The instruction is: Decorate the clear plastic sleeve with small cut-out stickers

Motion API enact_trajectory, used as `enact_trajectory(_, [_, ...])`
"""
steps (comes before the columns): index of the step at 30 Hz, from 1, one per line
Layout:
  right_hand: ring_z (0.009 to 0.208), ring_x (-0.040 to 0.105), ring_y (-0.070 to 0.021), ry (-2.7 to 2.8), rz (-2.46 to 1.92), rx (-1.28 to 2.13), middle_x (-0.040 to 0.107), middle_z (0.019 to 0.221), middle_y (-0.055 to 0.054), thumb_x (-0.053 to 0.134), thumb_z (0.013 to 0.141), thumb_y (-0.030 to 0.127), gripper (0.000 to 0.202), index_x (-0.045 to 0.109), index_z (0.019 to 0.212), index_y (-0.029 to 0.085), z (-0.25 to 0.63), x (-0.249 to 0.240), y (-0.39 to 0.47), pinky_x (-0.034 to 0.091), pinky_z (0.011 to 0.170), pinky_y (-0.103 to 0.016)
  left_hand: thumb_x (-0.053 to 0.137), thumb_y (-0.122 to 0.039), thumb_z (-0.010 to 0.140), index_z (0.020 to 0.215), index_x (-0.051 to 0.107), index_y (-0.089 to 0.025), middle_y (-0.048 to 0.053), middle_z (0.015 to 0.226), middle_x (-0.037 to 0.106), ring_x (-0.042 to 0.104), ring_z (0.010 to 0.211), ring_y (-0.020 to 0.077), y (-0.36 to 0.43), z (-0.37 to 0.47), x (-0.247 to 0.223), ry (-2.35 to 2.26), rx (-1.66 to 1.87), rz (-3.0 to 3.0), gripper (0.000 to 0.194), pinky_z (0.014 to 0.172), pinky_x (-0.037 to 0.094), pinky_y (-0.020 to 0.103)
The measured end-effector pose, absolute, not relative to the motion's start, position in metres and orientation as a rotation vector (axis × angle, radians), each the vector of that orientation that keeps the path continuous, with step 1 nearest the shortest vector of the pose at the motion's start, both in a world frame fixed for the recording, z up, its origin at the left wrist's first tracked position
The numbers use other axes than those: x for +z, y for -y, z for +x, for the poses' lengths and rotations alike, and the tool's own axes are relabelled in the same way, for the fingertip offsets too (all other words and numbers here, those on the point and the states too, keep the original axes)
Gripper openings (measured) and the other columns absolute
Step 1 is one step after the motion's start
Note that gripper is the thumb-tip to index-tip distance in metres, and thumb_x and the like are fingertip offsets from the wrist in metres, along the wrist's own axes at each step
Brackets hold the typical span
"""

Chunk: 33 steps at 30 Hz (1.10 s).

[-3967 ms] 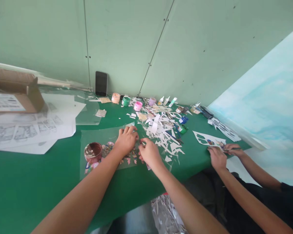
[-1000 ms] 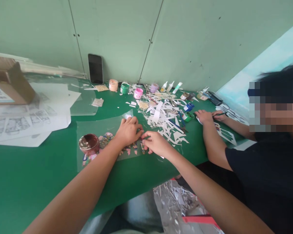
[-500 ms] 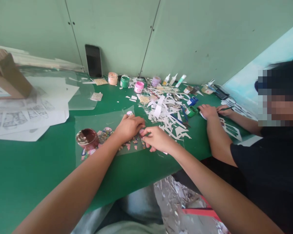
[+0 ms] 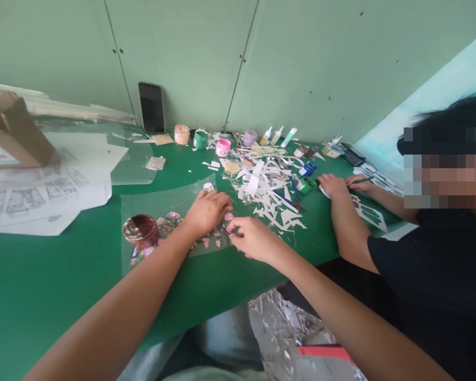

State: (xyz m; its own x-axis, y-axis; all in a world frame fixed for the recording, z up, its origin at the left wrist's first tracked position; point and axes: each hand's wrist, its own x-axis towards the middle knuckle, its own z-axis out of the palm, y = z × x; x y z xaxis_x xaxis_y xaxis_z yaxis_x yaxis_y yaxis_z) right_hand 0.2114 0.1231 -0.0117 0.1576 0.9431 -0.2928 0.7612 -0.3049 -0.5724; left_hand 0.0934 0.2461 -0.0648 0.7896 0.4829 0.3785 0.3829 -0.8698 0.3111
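Note:
My left hand (image 4: 207,211) rests with bent fingers at the right part of a clear plastic sheet (image 4: 154,200); its fingertips are close to a small piece with a round pink top (image 4: 228,217). Just right of that piece is my right hand (image 4: 249,238), fingers curled and pinched at its lower edge; what they hold is too small to make out. Small painted pieces (image 4: 170,219) lie on the sheet, partly hidden by my left hand and forearm. A reddish-brown paint jar (image 4: 141,230), open at the top, stands on the sheet's left side.
White paper scraps (image 4: 257,180) lie beyond my hands, with paint jars (image 4: 223,147) behind. A phone (image 4: 151,107) leans on the wall. Left are printed sheets (image 4: 91,159) and a cardboard box (image 4: 24,132). At right, a person's hands (image 4: 333,185) work on paper cutouts.
My right hand has moved slightly down and away from my left fingertips, so the round pink-topped piece between them shows more. The view has shifted slightly.

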Motion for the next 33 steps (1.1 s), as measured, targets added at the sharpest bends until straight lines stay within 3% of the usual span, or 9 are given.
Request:
enact_trajectory(5, [0.042,0.049,-0.0101,1.675,-2.175,0.879,0.059,0.052,0.005,0.060,0.085,0.009,0.017,0.071,0.092,0.020,0.210,-0.010,-0.113,0.036,0.049,-0.022,0.047,-0.021,0.099,0.093,0.063,-0.020,0.008,0.094,0.072,0.063,0.092,0.0265,-0.246,0.094,-0.068,-0.674,0.706,2.761,0.017,0.086,0.040,0.040])
enact_trajectory(14, [0.045,0.037,-0.0089,1.756,-2.199,0.742,0.053,0.052,0.007,0.059,0.087,0.010,0.019,0.073,0.096,0.020,0.205,-0.016,-0.088,0.026,0.050,-0.023,0.043,-0.019,0.098,0.091,0.059,-0.021,0.008,0.092,0.068,0.062,0.090,0.0263,-0.248,0.097,-0.069,-0.694,0.797,2.676,0.017,0.086,0.043,0.039])
enact_trajectory(20, [0.048,0.048,-0.0101,1.656,-2.023,0.907,0.061,0.060,0.005,0.056,0.089,0.017,0.022,0.070,0.106,0.020,0.227,-0.022,-0.067,0.031,0.049,-0.021,0.043,-0.021,0.097,0.091,0.057,-0.022,0.007,0.092,0.067,0.062,0.087,0.0245,-0.248,0.097,-0.066,-0.836,0.967,2.503,0.015,0.083,0.045,0.036])
enact_trajectory(25, [0.050,0.046,-0.0144,1.212,-1.817,0.559,0.045,0.054,0.007,0.056,0.089,0.044,0.031,0.070,0.097,0.017,0.245,-0.032,-0.089,0.034,0.052,-0.024,0.043,-0.028,0.097,0.090,0.056,-0.022,0.004,0.083,0.066,0.059,0.078,0.0221,-0.245,0.089,-0.060,-0.970,1.167,2.280,0.016,0.075,0.044,0.033])
enact_trajectory(27, [0.055,0.048,-0.0154,1.204,-1.778,0.519,0.046,0.056,0.006,0.062,0.083,0.041,0.026,0.068,0.092,0.017,0.241,-0.035,-0.108,0.035,0.056,-0.025,0.047,-0.030,0.094,0.086,0.056,-0.022,0.003,0.081,0.065,0.058,0.078,0.0218,-0.244,0.088,-0.055,-0.950,1.237,2.206,0.014,0.077,0.044,0.033])
enact_trajectory(29, [0.060,0.050,-0.0149,1.209,-1.720,0.493,0.051,0.060,0.004,0.065,0.079,0.034,0.016,0.063,0.076,0.019,0.232,-0.036,-0.125,0.037,0.060,-0.025,0.049,-0.029,0.092,0.083,0.055,-0.022,0.002,0.077,0.063,0.056,0.075,0.0201,-0.243,0.087,-0.049,-0.911,1.300,2.113,0.012,0.075,0.044,0.032])
enact_trajectory(33, [0.060,0.049,-0.0126,1.209,-1.579,0.502,0.050,0.059,0.006,0.063,0.082,0.033,0.021,0.053,0.067,0.021,0.217,-0.035,-0.144,0.038,0.061,-0.023,0.054,-0.030,0.089,0.079,0.055,-0.022,-0.002,0.068,0.055,0.052,0.064,0.0156,-0.247,0.086,-0.031,-0.801,1.381,1.858,0.013,0.066,0.045,0.028])
